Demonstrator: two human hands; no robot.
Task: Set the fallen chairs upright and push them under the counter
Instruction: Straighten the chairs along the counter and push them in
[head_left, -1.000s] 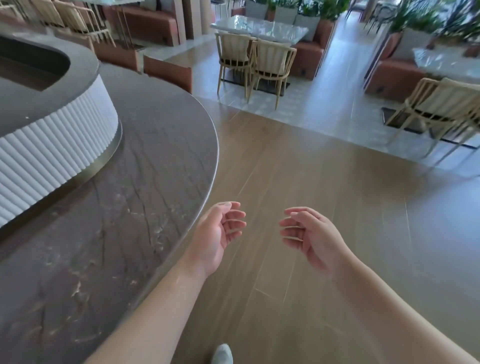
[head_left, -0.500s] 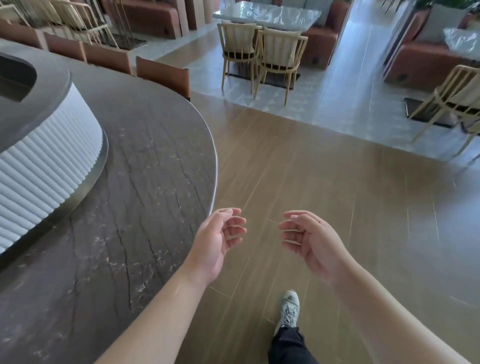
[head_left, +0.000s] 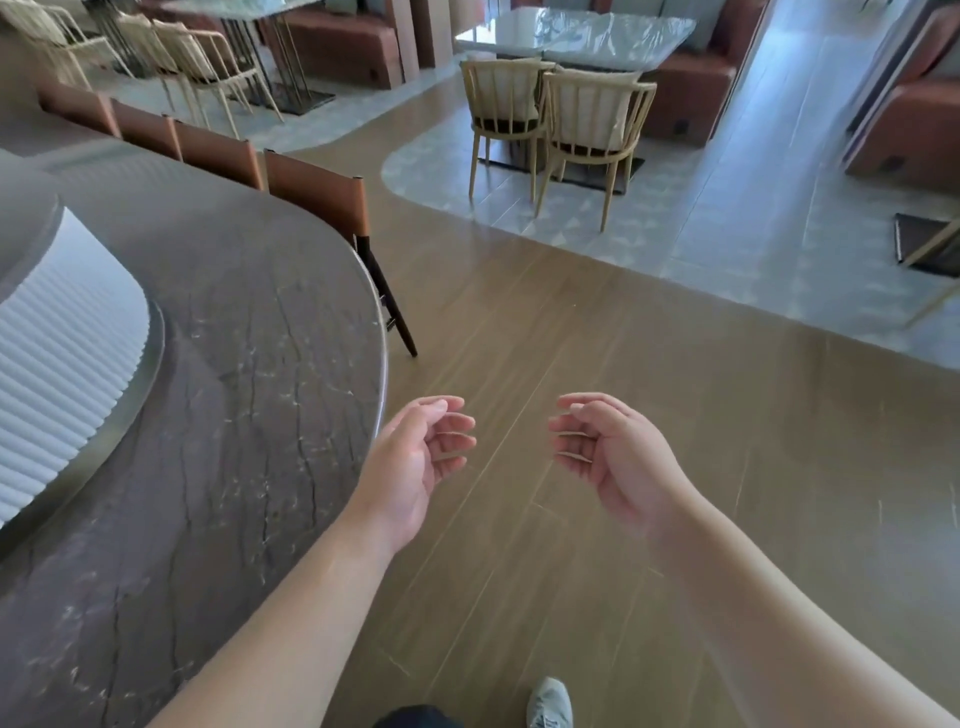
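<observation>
A: Head view, item one?
B: I log the left hand (head_left: 415, 457) and right hand (head_left: 613, 457), fingers loosely curled, apart, holding nothing, above the floor (head_left: 623, 364).
A: Chairs?
B: Four brown chairs (head_left: 317, 189) upright at eleven o'clock, tucked against the counter (head_left: 234, 338).

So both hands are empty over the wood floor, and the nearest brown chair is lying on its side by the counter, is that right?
Not quite. In the head view the nearest brown chair stands upright, tucked against the counter. Left hand and right hand are indeed empty over the wood floor.
</observation>
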